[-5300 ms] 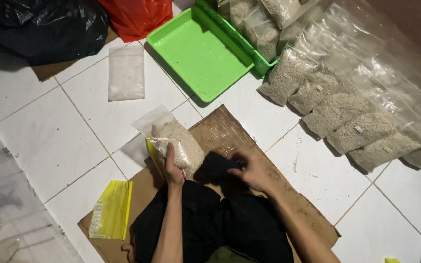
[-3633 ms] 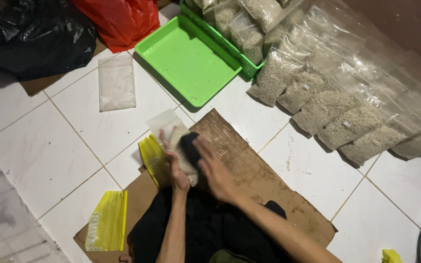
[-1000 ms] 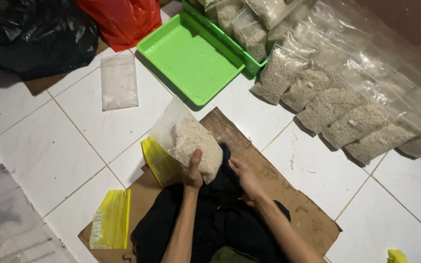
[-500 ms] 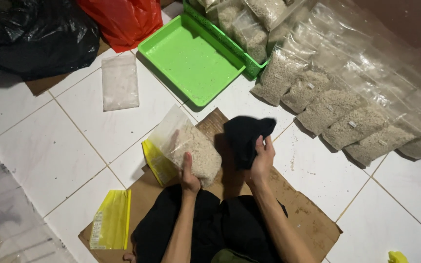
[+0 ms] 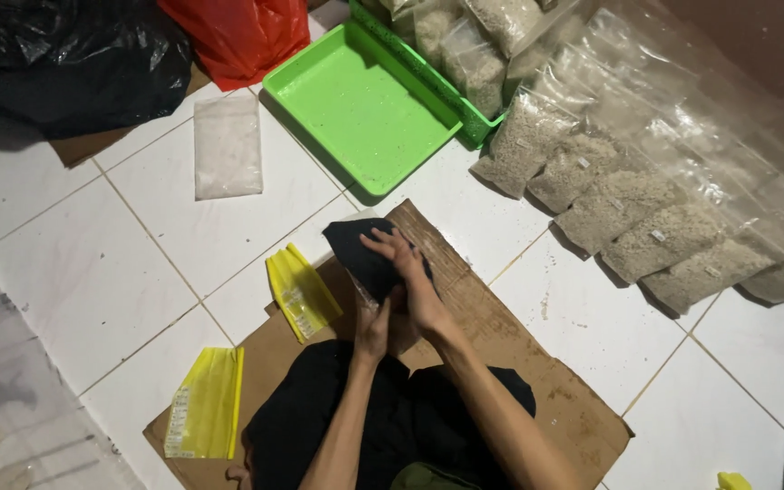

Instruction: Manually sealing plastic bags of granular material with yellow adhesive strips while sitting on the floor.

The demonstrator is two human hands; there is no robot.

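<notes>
My right hand (image 5: 407,272) presses a black cloth (image 5: 360,259) down over the clear bag of pale grain, which is now almost fully hidden under the cloth. My left hand (image 5: 372,328) grips the near side of that bag from below the cloth. Both hands work over a brown cardboard sheet (image 5: 510,345) lying on the white tiled floor. A yellow-topped plastic bag (image 5: 299,292) lies just left of the hands.
A green tray (image 5: 360,100) sits at the top centre, with a row of filled grain bags (image 5: 632,204) running to the right. A flat white bag (image 5: 227,145), a second yellow bag (image 5: 203,413), a red sack (image 5: 238,36) and a black sack (image 5: 65,63) lie to the left.
My right hand brought the black cloth from the right and laid it over the grain bag. The bag, visible before, is now covered. My left hand stayed on the bag.
</notes>
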